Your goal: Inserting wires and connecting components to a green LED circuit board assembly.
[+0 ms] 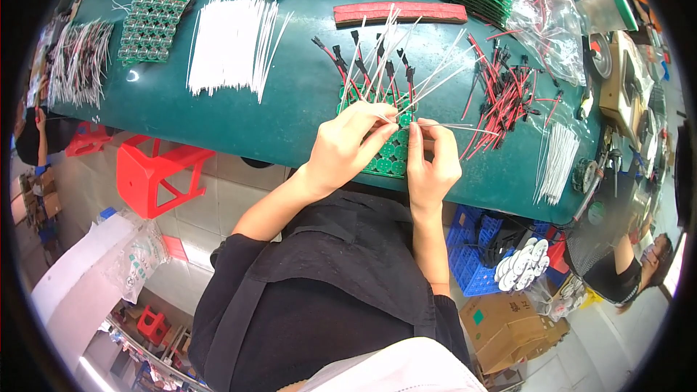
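Observation:
A green circuit board panel (392,154) lies at the table's near edge, in front of my body. Red and black leads with black connectors (339,56) and several thin white wires (438,72) fan out from its far side. Above the panel, my left hand (354,138) is closed, thumb and forefinger pinching at a thin wire. My right hand (433,163) meets it fingertip to fingertip, also pinched. A white wire (465,128) runs out to the right from between my fingers. The exact spot where the fingertips meet is mostly hidden.
Left of the panel lies a pile of white wires (229,47), with a wired board panel (151,29) beyond. A red bar (399,12) lies behind. To the right are red-black leads (501,94) and more white wires (557,163). A red stool (149,178) stands left; a person (610,265) is at right.

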Demonstrator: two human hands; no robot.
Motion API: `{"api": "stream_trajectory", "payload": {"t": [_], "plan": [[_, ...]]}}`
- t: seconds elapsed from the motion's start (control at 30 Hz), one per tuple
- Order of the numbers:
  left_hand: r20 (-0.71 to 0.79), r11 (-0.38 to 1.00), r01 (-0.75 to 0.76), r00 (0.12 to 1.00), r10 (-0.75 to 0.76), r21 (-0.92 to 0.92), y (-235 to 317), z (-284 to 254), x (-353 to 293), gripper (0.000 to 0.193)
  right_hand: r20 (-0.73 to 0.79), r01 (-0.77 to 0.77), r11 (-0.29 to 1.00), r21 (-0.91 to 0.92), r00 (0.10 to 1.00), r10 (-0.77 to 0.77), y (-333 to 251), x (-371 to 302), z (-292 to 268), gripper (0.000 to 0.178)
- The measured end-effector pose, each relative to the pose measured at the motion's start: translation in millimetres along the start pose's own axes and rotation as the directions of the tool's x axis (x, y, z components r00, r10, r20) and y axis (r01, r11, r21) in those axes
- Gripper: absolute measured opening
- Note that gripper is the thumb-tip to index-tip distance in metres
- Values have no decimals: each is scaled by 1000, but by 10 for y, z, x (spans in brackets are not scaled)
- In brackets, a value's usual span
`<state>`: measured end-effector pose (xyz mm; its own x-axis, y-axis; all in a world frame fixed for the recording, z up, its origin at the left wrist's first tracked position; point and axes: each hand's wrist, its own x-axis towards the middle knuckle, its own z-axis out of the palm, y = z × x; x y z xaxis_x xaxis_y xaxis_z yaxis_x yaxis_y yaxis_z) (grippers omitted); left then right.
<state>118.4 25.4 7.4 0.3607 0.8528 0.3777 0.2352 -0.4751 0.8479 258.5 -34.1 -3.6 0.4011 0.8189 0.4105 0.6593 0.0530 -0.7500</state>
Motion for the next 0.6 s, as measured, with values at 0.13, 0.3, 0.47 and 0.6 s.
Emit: {"api": "stream_trajectory", "payload": {"t": [0.13,0.3,0.47,0.6], "plan": [[-15,996,-67,998,68,65,0,27,10,20,1,13,1000,-19,1000,-13,5,-12,15,12],[2,996,-35,999,35,85,7,54,-9,16,2,63,997,-47,998,-63,31,-26,22,13],[15,994,-40,999,38,102,-3,69,-8,15,7,116,989,-89,993,-116,35,-22,31,18],[20,991,-47,999,45,122,-20,91,-19,16,-26,46,999,-13,999,-47,-24,-6,-26,23]]}}
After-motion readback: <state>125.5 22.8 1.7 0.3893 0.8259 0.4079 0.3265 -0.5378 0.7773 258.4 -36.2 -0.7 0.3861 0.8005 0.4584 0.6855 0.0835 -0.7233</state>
